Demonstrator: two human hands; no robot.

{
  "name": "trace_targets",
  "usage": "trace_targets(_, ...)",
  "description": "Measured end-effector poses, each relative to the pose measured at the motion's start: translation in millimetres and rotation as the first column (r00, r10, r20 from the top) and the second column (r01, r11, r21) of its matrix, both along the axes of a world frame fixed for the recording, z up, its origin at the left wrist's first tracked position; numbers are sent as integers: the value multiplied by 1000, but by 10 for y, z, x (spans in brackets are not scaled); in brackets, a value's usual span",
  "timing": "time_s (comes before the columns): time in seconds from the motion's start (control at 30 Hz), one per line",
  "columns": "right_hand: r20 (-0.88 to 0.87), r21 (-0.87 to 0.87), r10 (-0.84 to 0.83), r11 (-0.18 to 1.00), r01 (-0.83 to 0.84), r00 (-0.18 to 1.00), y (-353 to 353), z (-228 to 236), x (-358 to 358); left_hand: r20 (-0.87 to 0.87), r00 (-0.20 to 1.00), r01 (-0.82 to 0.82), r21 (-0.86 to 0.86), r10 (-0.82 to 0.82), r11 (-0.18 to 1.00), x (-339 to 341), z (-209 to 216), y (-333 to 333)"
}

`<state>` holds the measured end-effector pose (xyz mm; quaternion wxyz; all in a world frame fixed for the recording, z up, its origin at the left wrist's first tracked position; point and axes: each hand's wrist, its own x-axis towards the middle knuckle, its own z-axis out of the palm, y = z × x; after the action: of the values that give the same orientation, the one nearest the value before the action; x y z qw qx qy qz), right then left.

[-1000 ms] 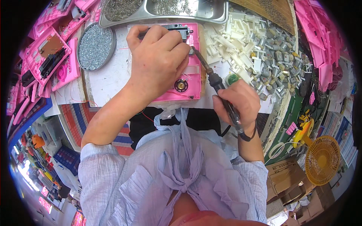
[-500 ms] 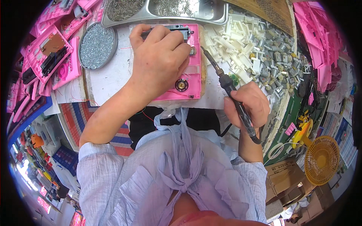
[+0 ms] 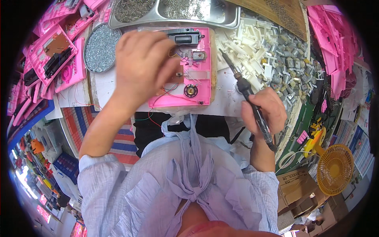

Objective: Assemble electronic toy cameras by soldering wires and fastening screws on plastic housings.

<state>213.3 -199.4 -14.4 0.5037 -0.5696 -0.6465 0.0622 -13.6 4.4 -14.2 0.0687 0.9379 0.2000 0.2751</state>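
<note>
A pink plastic housing (image 3: 201,96) lies in front of me on the work surface. It carries a black rectangular holder (image 3: 182,39), a small metal-cased motor (image 3: 198,56), a round black-rimmed part (image 3: 190,91) and thin wires. My left hand (image 3: 144,65) hovers over the housing's left side, smeared by motion; its fingers curve toward the wires, and whether they pinch anything is unclear. To the right of the housing, my right hand (image 3: 268,110) is closed round the black handle of a soldering iron (image 3: 252,98). The iron's metal tip points up and away, apart from the housing.
A round dish of small metal screws (image 3: 102,47) stands at left, beside stacked pink housings (image 3: 59,59). Behind is a steel tray (image 3: 177,20) with small metal parts. White plastic pieces (image 3: 241,51) and grey motors (image 3: 288,65) heap at right. A yellow fan (image 3: 335,170) stands lower right.
My left hand has moved left, off the middle of the housing, uncovering the black holder, motor and wires. My right hand with the soldering iron has shifted slightly right and down.
</note>
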Motion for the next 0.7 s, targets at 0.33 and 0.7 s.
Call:
trace_targets(0.33,-19,66,-33,997,34,999,145,-15,-66,8,1000,-13,-8,13,1000,-156,108,-4)
trace_targets(0.7,-29,-15,-39,999,38,999,29,11,-36,159,987,30,-218,5,975,327,-87,-136)
